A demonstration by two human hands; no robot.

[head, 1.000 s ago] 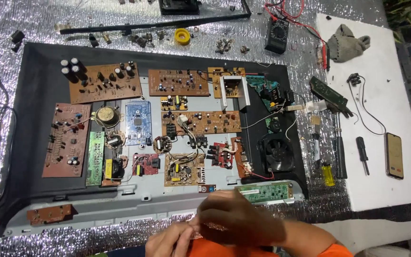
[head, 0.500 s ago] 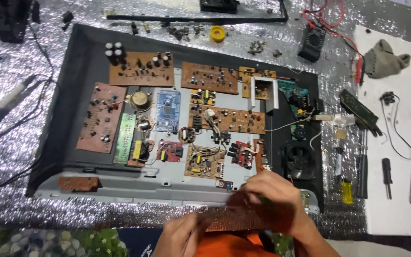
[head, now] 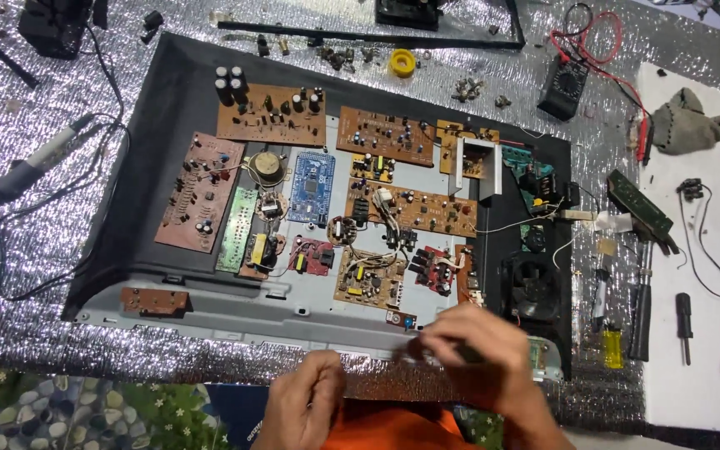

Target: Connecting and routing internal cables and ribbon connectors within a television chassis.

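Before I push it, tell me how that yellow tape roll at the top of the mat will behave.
The yellow tape roll lies flat on its side, so it probably slides rather than rolls. It looks small and likely light. The crinkled foil mat may snag it.

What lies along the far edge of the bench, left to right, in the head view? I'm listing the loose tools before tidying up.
Black box → long black bar → yellow tape roll → black multimeter with red leads → grey cloth.

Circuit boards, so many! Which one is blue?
The small blue rectangular circuit board near the middle of the open panel, beside the round metal part. The boards around it are brown, green or red.
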